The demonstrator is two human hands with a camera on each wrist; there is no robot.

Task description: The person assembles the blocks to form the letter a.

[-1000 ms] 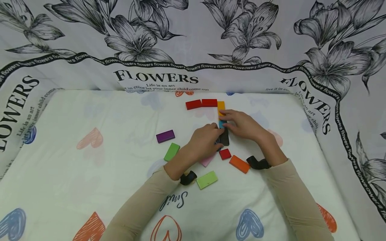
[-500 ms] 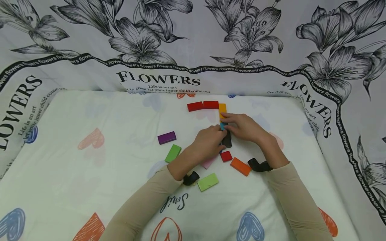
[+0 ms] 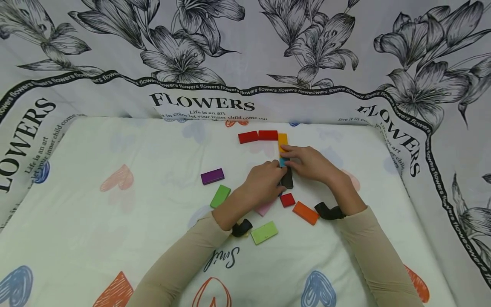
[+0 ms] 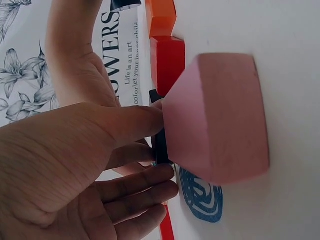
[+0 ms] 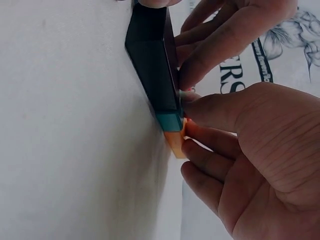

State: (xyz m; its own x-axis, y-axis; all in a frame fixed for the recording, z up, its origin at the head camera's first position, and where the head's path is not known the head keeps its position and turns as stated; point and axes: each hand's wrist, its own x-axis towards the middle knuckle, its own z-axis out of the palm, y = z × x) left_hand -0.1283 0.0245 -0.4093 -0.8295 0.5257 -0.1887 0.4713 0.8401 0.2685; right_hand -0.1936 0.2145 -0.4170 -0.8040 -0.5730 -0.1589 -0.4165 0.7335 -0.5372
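My left hand (image 3: 262,181) pinches a black block (image 3: 287,179), thumb at its near end and fingertips toward its far end. In line beyond it comes a small blue block (image 3: 282,162), partly hidden by fingers. My right hand (image 3: 308,162) has thumb and forefinger at that blue block, the forefinger also reaching the yellow block (image 3: 282,138) behind it. The right wrist view shows the black block (image 5: 155,65), teal-looking blue block (image 5: 170,121) and yellow block (image 5: 175,142) end to end. Two red blocks, the right one (image 3: 267,135) beside the yellow one's far end, run leftward.
Loose blocks lie around: purple (image 3: 212,176), green (image 3: 220,196), light green (image 3: 264,232), orange (image 3: 305,212), small red (image 3: 287,200). A pink block (image 4: 220,115) stands close under my left hand. The blocks lie on a white heart-print cloth (image 3: 153,238).
The head view has shifted slightly. Both hands keep nearly the same places on the blocks, and the row looks unchanged.
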